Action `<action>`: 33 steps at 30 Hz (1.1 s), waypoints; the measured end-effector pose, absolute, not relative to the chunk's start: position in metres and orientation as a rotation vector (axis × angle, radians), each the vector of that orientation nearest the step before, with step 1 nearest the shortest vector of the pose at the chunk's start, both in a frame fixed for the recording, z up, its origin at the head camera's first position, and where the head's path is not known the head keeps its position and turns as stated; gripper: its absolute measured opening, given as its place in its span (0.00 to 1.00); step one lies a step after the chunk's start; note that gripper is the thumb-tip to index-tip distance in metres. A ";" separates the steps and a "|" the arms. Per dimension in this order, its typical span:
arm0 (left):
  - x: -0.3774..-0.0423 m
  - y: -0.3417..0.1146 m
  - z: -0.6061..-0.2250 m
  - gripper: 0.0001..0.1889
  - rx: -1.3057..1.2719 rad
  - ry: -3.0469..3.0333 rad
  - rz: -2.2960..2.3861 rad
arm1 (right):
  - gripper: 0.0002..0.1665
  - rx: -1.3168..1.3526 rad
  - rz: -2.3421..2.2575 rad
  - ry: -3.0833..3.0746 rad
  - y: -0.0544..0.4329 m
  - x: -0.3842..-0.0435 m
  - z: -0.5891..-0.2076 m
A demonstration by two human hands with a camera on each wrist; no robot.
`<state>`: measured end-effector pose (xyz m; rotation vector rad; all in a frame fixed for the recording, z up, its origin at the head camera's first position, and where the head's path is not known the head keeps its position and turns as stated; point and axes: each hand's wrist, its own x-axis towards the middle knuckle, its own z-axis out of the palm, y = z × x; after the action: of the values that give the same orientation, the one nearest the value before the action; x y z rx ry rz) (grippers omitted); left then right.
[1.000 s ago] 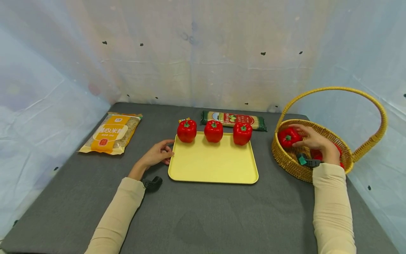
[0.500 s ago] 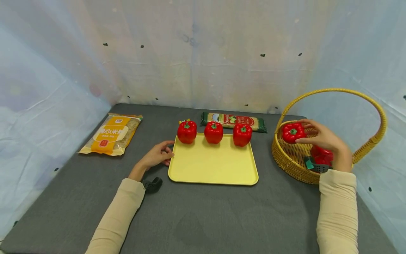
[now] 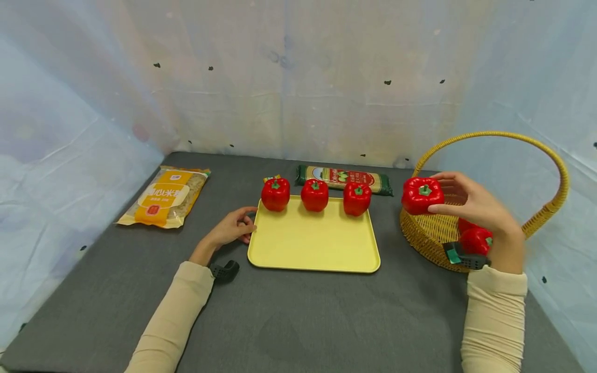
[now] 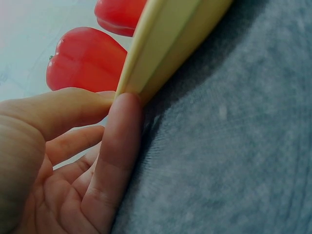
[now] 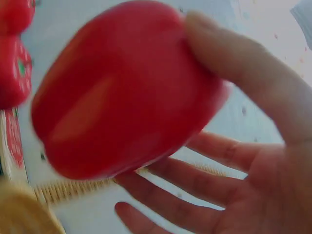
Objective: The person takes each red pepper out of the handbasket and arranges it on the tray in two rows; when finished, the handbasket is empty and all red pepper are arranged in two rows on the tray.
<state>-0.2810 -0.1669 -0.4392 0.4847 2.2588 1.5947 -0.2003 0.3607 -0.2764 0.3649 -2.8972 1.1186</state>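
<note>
My right hand [image 3: 475, 202] grips a glossy red bell pepper [image 3: 422, 196] with a green stem, thumb on one side and fingers on the other. It hangs above the left rim of the wicker basket [image 3: 415, 233]. In the right wrist view the pepper [image 5: 131, 92] fills most of the picture. My left hand [image 3: 229, 227] pinches the left edge of the yellow tray [image 3: 312, 243]; the left wrist view shows thumb and index finger meeting on the tray's rim [image 4: 131, 78]. Three red bell peppers stand in a row along the tray's far edge, the middle pepper [image 3: 314, 195] among them.
More red peppers [image 3: 475, 239] lie in the basket, partly hidden by my right wrist. The basket's tall handle [image 3: 494, 133] arches over it. A green-ended pasta packet [image 3: 345, 178] lies behind the tray. A yellow grain bag [image 3: 165, 197] is at the left, and a small yellow packet [image 3: 271, 178] lies behind the left pepper.
My right hand has lifted the bell pepper up out of the basket and shifted it slightly left over the rim. My left hand and the tray have stayed in place.
</note>
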 end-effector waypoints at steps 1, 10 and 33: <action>-0.281 -0.167 -0.439 0.29 0.483 2.258 1.594 | 0.36 0.390 1.149 -2.876 0.353 -0.201 -0.277; -0.282 -0.167 -0.438 0.29 0.497 2.269 1.588 | 0.39 0.711 1.494 -2.576 0.271 -0.223 -0.294; -0.282 -0.166 -0.440 0.29 0.482 2.259 1.594 | 0.39 0.831 1.700 -2.587 0.112 -0.245 -0.349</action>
<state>-0.2819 -0.1665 -0.4399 0.4816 2.2588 1.5938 -0.2450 0.1117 -0.3493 0.8310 -2.5869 1.7004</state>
